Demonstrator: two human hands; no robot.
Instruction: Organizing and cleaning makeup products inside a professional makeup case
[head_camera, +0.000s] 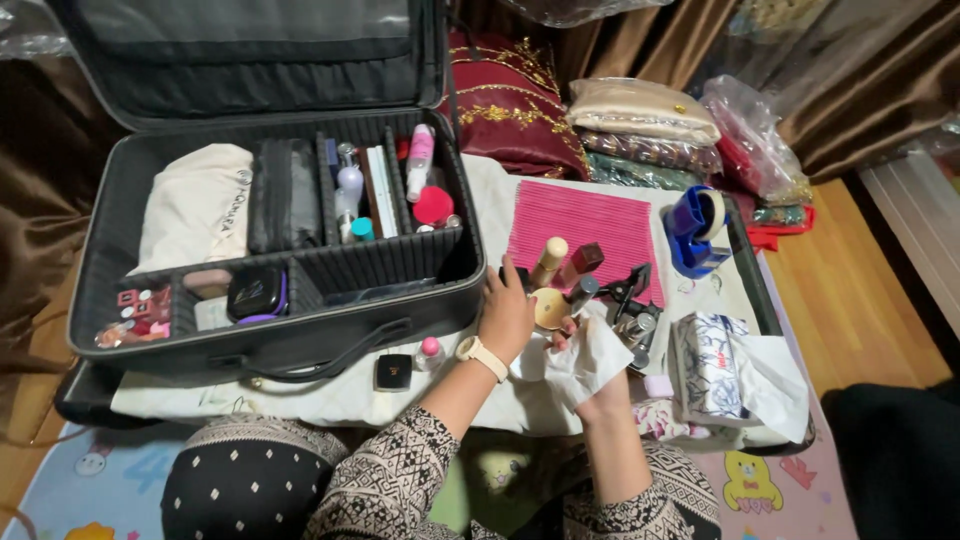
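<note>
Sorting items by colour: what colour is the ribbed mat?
Pink, on the ribbed mat; head view.

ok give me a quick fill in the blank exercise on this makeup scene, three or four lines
1. The right hand holds a white ____.
2. The left hand, with a pale watch on its wrist, rests on a round compact beside the ____ ribbed mat.
3. The lid of the black makeup case is ____.
4. The tissue pack lies to the ____ of both hands.

Missing words: tissue; pink; open; right
</note>
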